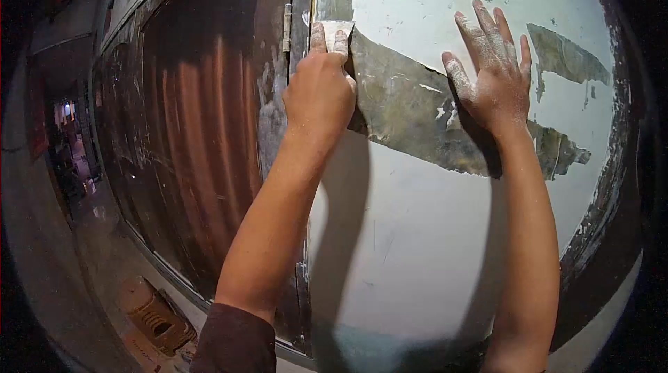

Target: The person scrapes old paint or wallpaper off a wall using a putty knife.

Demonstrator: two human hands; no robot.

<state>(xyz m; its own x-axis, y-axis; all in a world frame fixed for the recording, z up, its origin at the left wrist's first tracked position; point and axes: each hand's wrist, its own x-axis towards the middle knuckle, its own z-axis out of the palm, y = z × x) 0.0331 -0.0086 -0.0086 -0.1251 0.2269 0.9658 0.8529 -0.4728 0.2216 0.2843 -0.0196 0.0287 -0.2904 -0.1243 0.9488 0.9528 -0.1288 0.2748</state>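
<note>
My left hand [321, 88] is closed on a scraper [338, 26], whose pale, flat blade lies against the upper left edge of a white panel [417, 213]. Two fingers press along the blade; its handle is hidden in my palm. White dust coats the fingers of my right hand [492, 70], which is spread against the panel with nothing held in it. Between and below my hands runs a bare grey-brown patch [403, 105] with ragged edges. A smaller bare patch [570, 56] shows to the right of my right hand.
Left of the panel is a dark wooden frame with a hinge [287, 28] and a reddish-brown curtain [209, 122] behind its pane. A brown plastic object [158, 321] stands on the floor at lower left. A dark worn frame [605, 192] borders the panel's right side.
</note>
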